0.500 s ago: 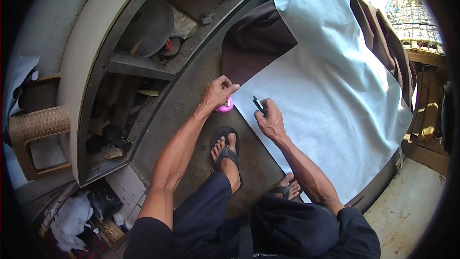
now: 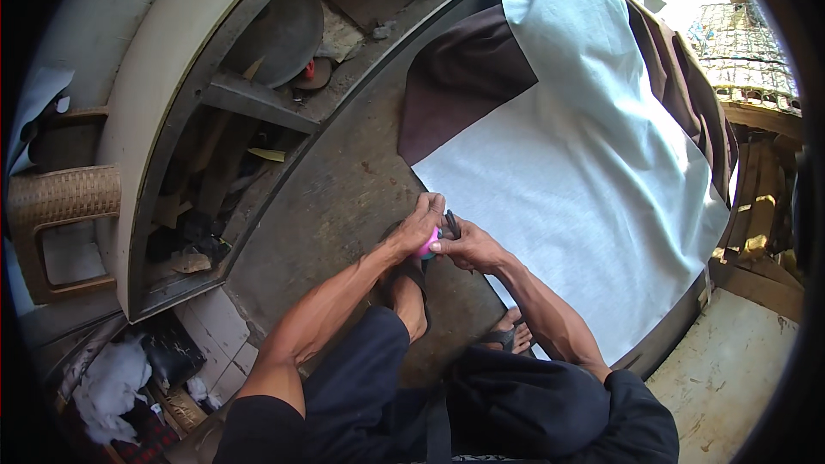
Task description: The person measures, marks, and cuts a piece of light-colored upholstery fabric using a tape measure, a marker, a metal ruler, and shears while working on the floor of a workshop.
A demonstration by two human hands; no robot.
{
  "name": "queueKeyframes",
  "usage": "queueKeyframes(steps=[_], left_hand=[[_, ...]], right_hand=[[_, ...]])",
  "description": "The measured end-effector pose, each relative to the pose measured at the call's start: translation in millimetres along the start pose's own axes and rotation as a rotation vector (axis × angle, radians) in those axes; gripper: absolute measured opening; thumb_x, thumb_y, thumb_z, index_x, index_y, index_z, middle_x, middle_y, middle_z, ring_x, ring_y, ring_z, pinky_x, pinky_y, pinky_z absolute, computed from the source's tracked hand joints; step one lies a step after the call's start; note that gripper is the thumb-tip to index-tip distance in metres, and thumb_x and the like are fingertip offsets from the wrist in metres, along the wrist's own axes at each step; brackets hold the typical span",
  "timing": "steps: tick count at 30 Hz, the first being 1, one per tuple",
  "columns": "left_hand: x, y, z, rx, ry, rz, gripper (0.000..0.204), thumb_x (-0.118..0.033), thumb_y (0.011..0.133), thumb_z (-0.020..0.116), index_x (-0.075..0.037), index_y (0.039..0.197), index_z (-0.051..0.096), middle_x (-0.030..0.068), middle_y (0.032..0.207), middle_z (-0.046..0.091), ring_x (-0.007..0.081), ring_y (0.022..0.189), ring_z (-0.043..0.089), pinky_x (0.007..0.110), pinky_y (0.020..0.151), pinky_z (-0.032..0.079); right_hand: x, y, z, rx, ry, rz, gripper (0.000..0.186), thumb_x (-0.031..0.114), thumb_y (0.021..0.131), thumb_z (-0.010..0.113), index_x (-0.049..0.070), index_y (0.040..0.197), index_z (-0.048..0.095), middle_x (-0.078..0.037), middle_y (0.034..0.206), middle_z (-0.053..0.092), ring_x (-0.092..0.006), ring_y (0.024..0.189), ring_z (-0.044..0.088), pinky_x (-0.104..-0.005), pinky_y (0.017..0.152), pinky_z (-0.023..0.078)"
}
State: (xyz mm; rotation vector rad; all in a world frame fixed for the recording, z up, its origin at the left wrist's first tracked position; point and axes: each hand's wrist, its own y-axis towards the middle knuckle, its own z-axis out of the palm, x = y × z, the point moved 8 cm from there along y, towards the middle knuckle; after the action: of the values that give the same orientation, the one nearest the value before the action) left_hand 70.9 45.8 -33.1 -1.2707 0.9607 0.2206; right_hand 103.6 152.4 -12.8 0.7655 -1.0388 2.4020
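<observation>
Pink, small and rounded, the object [image 2: 428, 245] sits pinched between both hands, low over the dark floor just in front of the person's sandalled foot [image 2: 411, 279]. The left hand [image 2: 418, 223] curls over its top, fingers closed on it; the right hand [image 2: 464, 247] presses in from the other side, fingers closed on the pink object and on a slim dark tool [image 2: 451, 223] that stands up between the two hands. What the pink thing is cannot be told, as most of it is hidden. It looks light and hard, probably smooth enough to slip, so a fingertip pinch across its sides suits it. Just beyond the right hand lies a large pale grey sheet [image 2: 593, 172] over brown cloth [image 2: 460, 77]; it looks soft and limp. Beyond the left hand runs a curved shelf frame [image 2: 249, 103] with clutter; a wicker chair [image 2: 60, 198] stands further left.
</observation>
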Motion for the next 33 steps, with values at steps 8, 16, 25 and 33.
queueKeyframes(steps=[8, 16, 25, 33], left_hand=[[-18, 11, -58, 0.073, 0.384, 0.14, 0.077, -0.066, 0.086, 0.066, -0.005, 0.131, 0.053, 0.0111, 0.099, 0.066, 0.0189, 0.089, 0.061, 0.035, 0.075, 0.049], [31, 17, -122, -0.407, 0.556, -0.137, 0.039, -0.045, 0.084, 0.075, -0.007, 0.085, 0.077, 0.0072, 0.077, 0.072, 0.0175, 0.073, 0.066, 0.036, 0.067, 0.05], [17, 8, -113, -0.554, 0.629, -0.211, 0.031, -0.04, 0.084, 0.073, -0.011, 0.094, 0.077, 0.0178, 0.094, 0.073, 0.0373, 0.095, 0.07, 0.045, 0.084, 0.053], [15, 13, -116, -0.545, 0.663, -0.202, 0.036, -0.043, 0.085, 0.071, -0.009, 0.095, 0.076, 0.0193, 0.095, 0.073, 0.0375, 0.094, 0.069, 0.045, 0.084, 0.053]], right_hand=[[45, 22, -83, -0.291, -0.254, 0.057, 0.033, 0.032, 0.084, 0.079, 0.007, 0.077, 0.059, 0.002, 0.061, 0.051, -0.0058, 0.043, 0.042, -0.0243, 0.036, 0.03], [120, 66, -164, -0.689, -0.949, -0.015, 0.049, 0.039, 0.075, 0.082, -0.002, 0.098, 0.069, -0.016, 0.08, 0.07, -0.0271, 0.071, 0.069, -0.0396, 0.068, 0.054], [118, 74, -158, -0.793, -1.079, -0.198, 0.044, 0.036, 0.079, 0.078, -0.001, 0.099, 0.066, -0.022, 0.088, 0.071, -0.0377, 0.087, 0.07, -0.046, 0.078, 0.053], [118, 73, -157, -0.803, -1.105, -0.199, 0.045, 0.036, 0.081, 0.075, 0.0, 0.105, 0.065, -0.023, 0.09, 0.071, -0.0413, 0.088, 0.07, -0.0483, 0.078, 0.053]])
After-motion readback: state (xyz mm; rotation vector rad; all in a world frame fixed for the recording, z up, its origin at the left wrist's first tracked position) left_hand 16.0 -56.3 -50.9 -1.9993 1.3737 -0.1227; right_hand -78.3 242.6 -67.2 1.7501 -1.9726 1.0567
